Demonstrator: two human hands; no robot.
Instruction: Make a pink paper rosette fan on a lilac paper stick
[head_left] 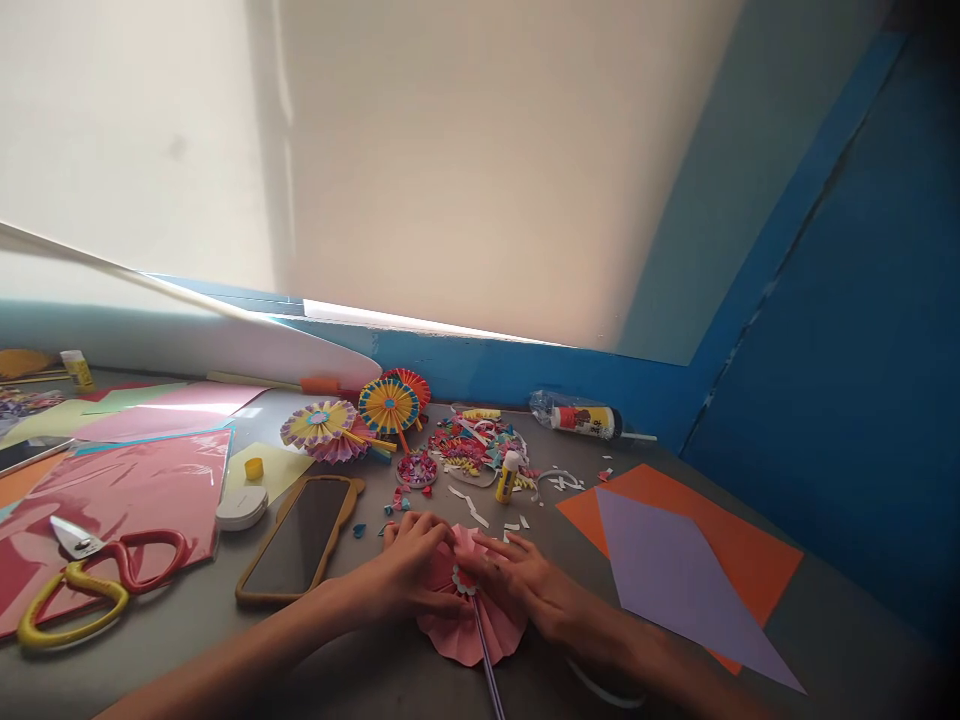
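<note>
A round pink pleated paper fan [469, 635] lies on the table in front of me, with a white scalloped paper piece [463, 582] at its centre. A thin purple stick [487, 665] runs from the centre toward me. My left hand [420, 565] grips the fan's left side, thumb across the pleats near the centre and fingers bent over the far edge. From the right, my right hand [536, 585] holds the fan, its fingers over the pleats and the centre piece. Part of the centre is hidden beneath these fingers.
Red-and-yellow scissors [97, 575], a phone [296, 545] and a white case [241, 508] lie left. Finished fans [388, 403], paper scraps [476, 445] and an uncapped glue stick [508, 477] sit beyond my hands. Orange [675, 510] and purple sheets [675, 560] lie right, a glue bottle [585, 420] behind.
</note>
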